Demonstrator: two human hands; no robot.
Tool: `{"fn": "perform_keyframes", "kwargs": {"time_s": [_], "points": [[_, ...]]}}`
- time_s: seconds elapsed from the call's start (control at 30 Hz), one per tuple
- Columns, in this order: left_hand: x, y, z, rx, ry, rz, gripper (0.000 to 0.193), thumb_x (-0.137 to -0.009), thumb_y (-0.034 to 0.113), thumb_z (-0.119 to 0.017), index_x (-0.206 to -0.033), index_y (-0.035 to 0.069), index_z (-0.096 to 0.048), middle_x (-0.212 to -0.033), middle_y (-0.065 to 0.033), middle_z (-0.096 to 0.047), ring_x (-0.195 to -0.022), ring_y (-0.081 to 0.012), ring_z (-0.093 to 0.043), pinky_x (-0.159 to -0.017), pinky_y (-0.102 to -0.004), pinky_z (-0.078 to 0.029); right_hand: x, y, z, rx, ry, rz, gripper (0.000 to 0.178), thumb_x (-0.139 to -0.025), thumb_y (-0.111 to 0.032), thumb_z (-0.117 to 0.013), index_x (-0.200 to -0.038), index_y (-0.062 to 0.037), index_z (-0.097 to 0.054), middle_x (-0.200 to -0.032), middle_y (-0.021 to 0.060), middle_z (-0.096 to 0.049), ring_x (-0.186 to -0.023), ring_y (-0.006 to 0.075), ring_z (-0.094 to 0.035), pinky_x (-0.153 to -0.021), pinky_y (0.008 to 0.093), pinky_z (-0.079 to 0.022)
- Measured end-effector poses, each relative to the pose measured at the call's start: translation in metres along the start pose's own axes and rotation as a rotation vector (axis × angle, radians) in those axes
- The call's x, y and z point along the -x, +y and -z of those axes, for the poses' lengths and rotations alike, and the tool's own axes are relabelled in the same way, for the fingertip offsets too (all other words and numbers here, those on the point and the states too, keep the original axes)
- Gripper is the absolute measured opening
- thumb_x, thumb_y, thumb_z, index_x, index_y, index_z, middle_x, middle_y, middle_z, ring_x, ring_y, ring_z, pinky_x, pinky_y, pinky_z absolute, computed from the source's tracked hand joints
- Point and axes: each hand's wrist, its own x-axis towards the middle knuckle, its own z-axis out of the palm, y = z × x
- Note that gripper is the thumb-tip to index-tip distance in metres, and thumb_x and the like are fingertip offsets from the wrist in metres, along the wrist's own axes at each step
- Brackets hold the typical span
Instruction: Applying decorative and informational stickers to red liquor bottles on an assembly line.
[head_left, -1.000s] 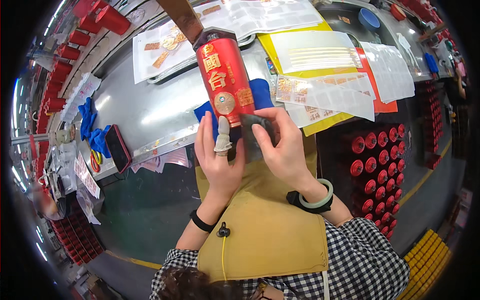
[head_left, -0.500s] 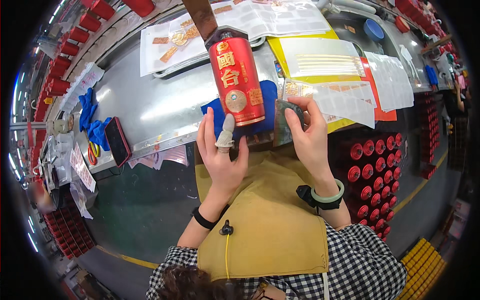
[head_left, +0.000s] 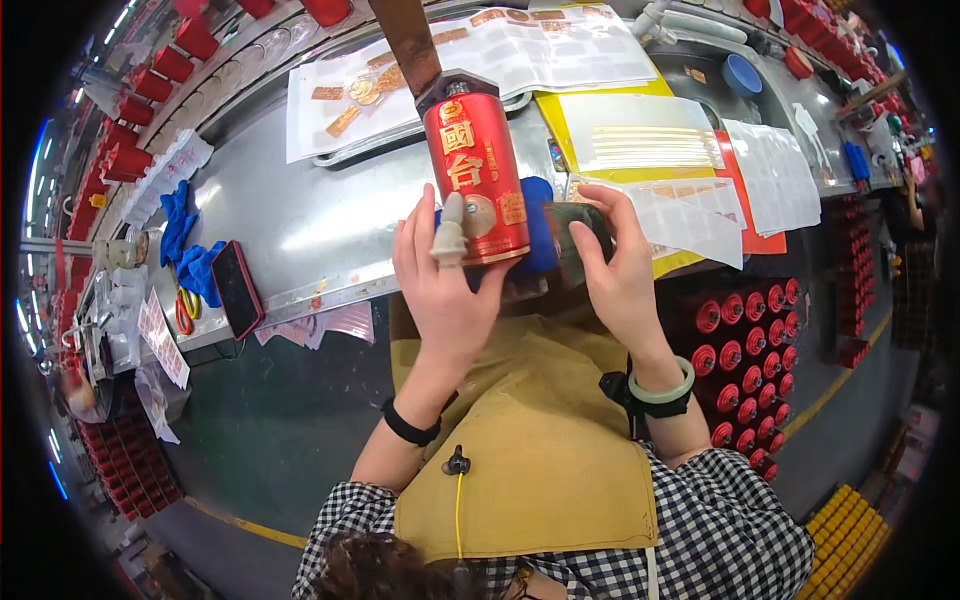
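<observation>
Your red bottle [head_left: 484, 172] looks smooth and glossy, the workbench [head_left: 310, 205] before you shiny metal, your apron [head_left: 530, 470] creased matt cloth, the blue rag [head_left: 540, 222] matt fabric.

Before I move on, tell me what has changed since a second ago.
The right grip moved rightward, away from the lower end of the red bottle, carrying the dark flat piece. The left grip moved up along the bottle's lower left side. The dark piece stays held; the phone stays put.

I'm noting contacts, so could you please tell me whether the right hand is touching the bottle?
Apart: the head view shows blue cloth between the right hand and the bottle.
</observation>
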Motion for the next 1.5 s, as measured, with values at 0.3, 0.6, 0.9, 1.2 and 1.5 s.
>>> {"fn": "perform_keyframes", "kwargs": {"time_s": [0.3,0.6,0.9,1.2,1.5], "points": [[0.001,-0.015,-0.001,0.19,-0.123,0.075,0.087,-0.084,0.012,-0.086,-0.155,-0.007,-0.038,-0.151,-0.0259,-0.051,-0.138,-0.038,-0.052,-0.118,-0.0472,-0.038,-0.059,-0.035,-0.006,0.165,-0.371,0.432,0.035,-0.088,0.002,-0.07,-0.121,-0.0058,-0.069,-0.102,0.0133,-0.072,-0.093,0.0315,-0.067,-0.083,0.0401,-0.054],[0.006,-0.034,-0.002,0.357,-0.285,0.171,0.096,-0.088,0.0,-0.078,-0.163,-0.005,-0.018,-0.153,-0.0235,-0.048,-0.14,-0.0332,-0.051,-0.116,-0.0409,-0.041,-0.055,-0.02,-0.014,0.331,-0.311,0.978,0.016,-0.081,-0.01,-0.067,-0.094,-0.0164,-0.074,-0.092,-0.0047,-0.073,-0.085,0.0181,-0.062,-0.081,0.0328,-0.049],[-0.017,-0.048,0.025,0.638,-0.487,0.225,0.105,-0.089,0.008,-0.078,-0.166,-0.001,-0.008,-0.162,-0.0224,-0.038,-0.15,-0.0324,-0.041,-0.125,-0.0433,-0.03,-0.052,-0.009,-0.008,0.265,-0.272,0.865,0.021,-0.077,-0.004,-0.071,-0.095,-0.0154,-0.075,-0.091,-0.0039,-0.075,-0.077,0.0205,-0.059,-0.08,0.035,-0.047],[-0.09,-0.05,-0.002,1.061,-0.408,0.828,0.074,-0.101,0.044,-0.067,-0.15,-0.006,-0.043,-0.145,-0.0163,-0.057,-0.129,-0.0239,-0.059,-0.11,-0.0386,-0.048,-0.01,-0.022,0.043,-0.071,-0.152,0.239,0.025,-0.097,0.003,-0.059,-0.121,-0.0037,-0.062,-0.105,0.0102,-0.068,-0.09,0.0176,-0.064,-0.087,0.0309,-0.052],[-0.061,0.026,0.016,1.507,-0.675,0.909,0.082,-0.098,0.048,-0.065,-0.152,-0.008,-0.039,-0.138,-0.0257,-0.061,-0.122,-0.0393,-0.065,-0.108,-0.0497,-0.052,0.011,-0.025,0.095,-0.204,0.164,0.162,0.032,-0.095,-0.02,-0.077,-0.118,-0.0063,-0.061,-0.085,0.0031,-0.054,-0.08,0.0122,-0.053,-0.074,0.0284,-0.046]]}}
